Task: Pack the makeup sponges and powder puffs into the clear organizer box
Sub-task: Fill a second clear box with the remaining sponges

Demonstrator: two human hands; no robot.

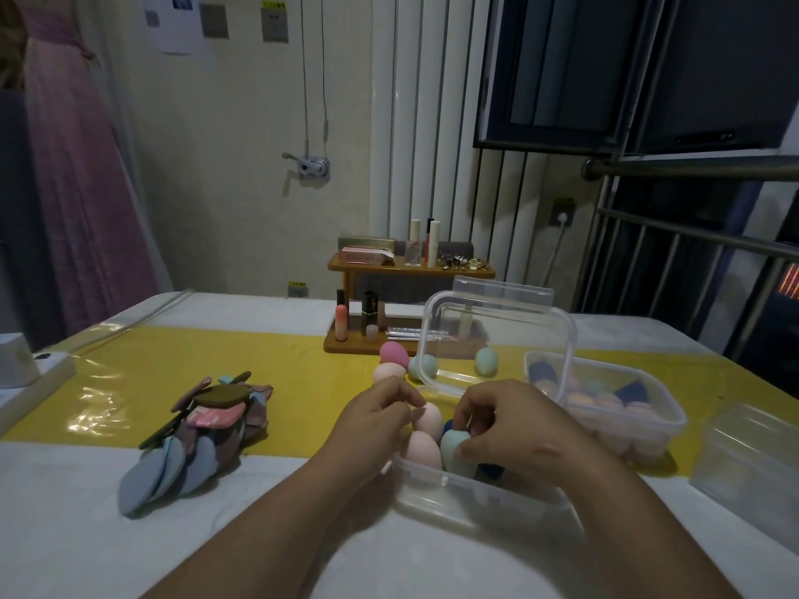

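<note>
Right hand: teal sponge pinched inside clear organizer box. Left hand: fingers curled at peach sponges; grip not discernible. Loose sponges behind box, powder puffs not yet packed.

Peach sponges; mint sponge; yellow runner; puffs (blue, pink, brown).

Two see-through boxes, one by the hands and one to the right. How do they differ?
The near box holds only a few sponges; the right box looks nearly full. The near box's lid stands upright behind it; the right box has no lid on. The right hand pinches a mint sponge in the near box; no hand touches the right box. Both are clear plastic and hold egg-shaped sponges.
</note>
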